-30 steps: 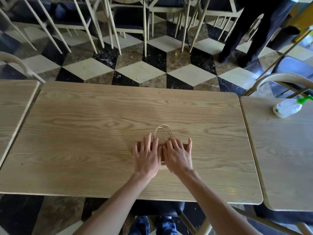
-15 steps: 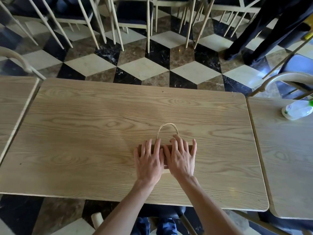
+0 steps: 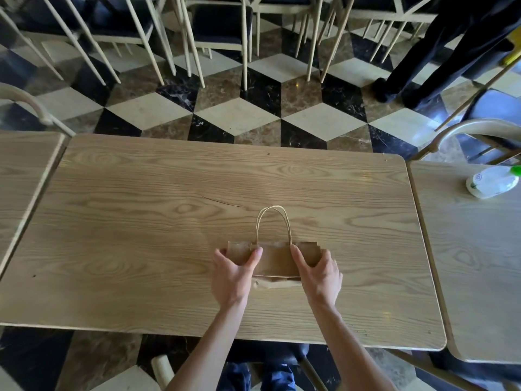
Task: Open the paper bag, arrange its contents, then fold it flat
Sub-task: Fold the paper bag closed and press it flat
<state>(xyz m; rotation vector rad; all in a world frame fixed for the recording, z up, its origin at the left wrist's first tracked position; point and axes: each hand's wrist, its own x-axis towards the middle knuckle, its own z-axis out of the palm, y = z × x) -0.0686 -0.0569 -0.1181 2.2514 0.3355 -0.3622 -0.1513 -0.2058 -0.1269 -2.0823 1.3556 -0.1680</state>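
A small brown paper bag (image 3: 275,259) lies folded flat on the wooden table (image 3: 141,221), its twine handles (image 3: 273,221) pointing away from me. My left hand (image 3: 234,273) grips the bag's left end, thumb on top and fingers around the edge. My right hand (image 3: 320,273) grips its right end the same way. A folded flap of the bag shows at its near edge between my hands. No contents of the bag are in view.
A white bottle with a green cap (image 3: 493,181) lies on the adjoining table at the right. Another table (image 3: 22,165) abuts on the left. Chairs (image 3: 220,29) and a standing person's legs (image 3: 428,60) are beyond the far edge.
My hands were pressing flat, side by side, on the middle of the bag. They have moved apart to its two ends and now pinch them, which uncovers the bag's middle.
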